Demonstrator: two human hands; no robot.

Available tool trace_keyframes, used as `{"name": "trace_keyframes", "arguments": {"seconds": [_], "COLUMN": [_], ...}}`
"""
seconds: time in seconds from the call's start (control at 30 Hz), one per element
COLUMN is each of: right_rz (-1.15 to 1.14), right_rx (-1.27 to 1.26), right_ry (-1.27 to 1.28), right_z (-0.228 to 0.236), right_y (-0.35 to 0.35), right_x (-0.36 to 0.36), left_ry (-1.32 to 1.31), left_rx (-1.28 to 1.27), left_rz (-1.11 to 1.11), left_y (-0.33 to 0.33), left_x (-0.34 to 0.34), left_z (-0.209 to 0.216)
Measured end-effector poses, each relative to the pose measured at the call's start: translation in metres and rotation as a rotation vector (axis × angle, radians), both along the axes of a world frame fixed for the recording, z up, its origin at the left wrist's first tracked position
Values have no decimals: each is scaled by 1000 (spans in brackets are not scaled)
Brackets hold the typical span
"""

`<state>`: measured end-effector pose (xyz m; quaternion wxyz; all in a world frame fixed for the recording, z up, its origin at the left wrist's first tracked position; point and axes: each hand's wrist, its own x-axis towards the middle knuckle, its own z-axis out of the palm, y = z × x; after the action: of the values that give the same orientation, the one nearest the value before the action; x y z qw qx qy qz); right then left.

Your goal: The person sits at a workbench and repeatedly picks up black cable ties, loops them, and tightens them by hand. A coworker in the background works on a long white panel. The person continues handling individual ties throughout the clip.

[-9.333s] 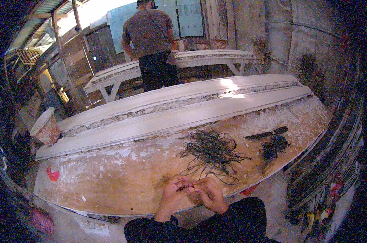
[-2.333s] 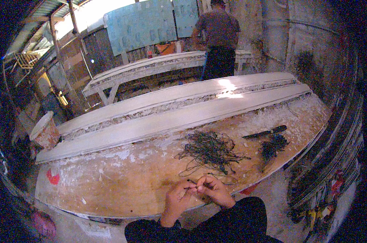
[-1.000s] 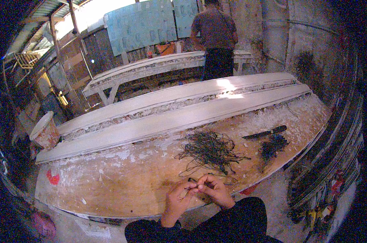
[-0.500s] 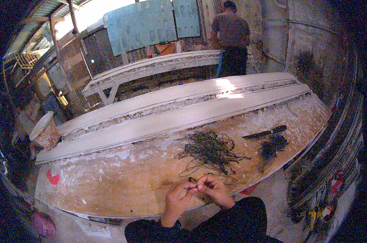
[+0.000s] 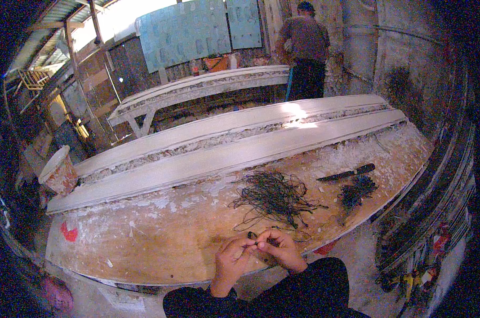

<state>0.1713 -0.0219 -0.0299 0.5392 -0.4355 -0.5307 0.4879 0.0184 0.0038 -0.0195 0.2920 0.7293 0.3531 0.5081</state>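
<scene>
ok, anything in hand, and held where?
Small dark piece, pinched at its lower part between left hand and right hand, upper part sticking out; too small to identify.

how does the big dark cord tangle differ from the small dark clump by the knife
The loose, dark tangle of thin cord spreads wide; the small, dark clump of strands covers far less area. The tangle shows open loops, while the clump looks tightly bunched. The tangle lies left of the black-handled knife; the clump sits just on its near side. Both rest on the tan, white-splattered surface.
</scene>
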Motion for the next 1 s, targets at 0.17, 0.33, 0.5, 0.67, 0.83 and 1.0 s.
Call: {"name": "trace_keyframes", "arguments": {"seconds": [0.17,0.33,0.5,0.67,0.83,1.0], "right_rz": [-9,23,-18,7,0,-6], "right_rx": [-11,-98,-3,12,87,59], "right_ry": [27,43,11,15,-78,4], "right_z": [-1,0,0,0,-1,-2], "right_y": [-1,-2,-1,-2,-1,-3], "right_x": [-1,0,0,1,3,2], "left_ry": [0,25,4,-46,-20,-81], "left_rx": [-2,13,-47,-141,-174,-267], "left_rz": [13,15,8,-35,-59,-188], "left_y": [-1,-1,0,0,-1,2], "left_x": [0,-1,-1,-2,-2,-6], "left_z": [1,2,1,1,1,1]}}
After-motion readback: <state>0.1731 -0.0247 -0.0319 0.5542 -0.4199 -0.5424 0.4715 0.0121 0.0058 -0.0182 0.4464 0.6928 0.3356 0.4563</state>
